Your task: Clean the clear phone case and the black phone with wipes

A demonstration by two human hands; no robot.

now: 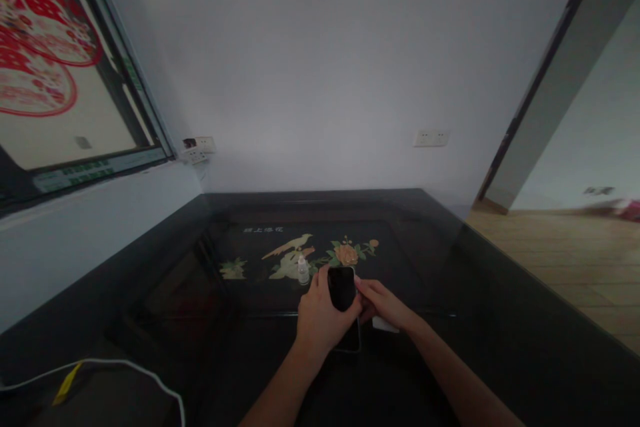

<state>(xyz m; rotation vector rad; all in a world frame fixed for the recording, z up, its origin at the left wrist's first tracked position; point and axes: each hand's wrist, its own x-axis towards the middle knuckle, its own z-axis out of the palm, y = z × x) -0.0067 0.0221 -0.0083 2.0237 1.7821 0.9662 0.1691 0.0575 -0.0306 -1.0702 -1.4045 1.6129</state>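
Holding a dark phone point(343, 288) just above the black table point(450, 267), near its middle and close to our body. Our left hand point(320, 317) is closed round the phone's midsection, thumb across one long edge and fingers behind, so the top sticks out above the knuckles and a dark lower end shows below them. Our right hand point(383, 303) comes in from the right with fingertips at the phone's right edge; we can't tell whether it pinches or only touches.

We judge the phone to be stiff, moderately light, smooth and slippery, with a glass face that could crack on this hard top. The long side edges look like the safest place to hold it, not the face.

Both forearms reach forward low and converge, wrists slightly bent inward. A small clear bottle point(303, 270) stands just beyond the left hand. A white scrap point(386, 325) lies under the right wrist. A white cable point(150, 373) runs along the near left corner.
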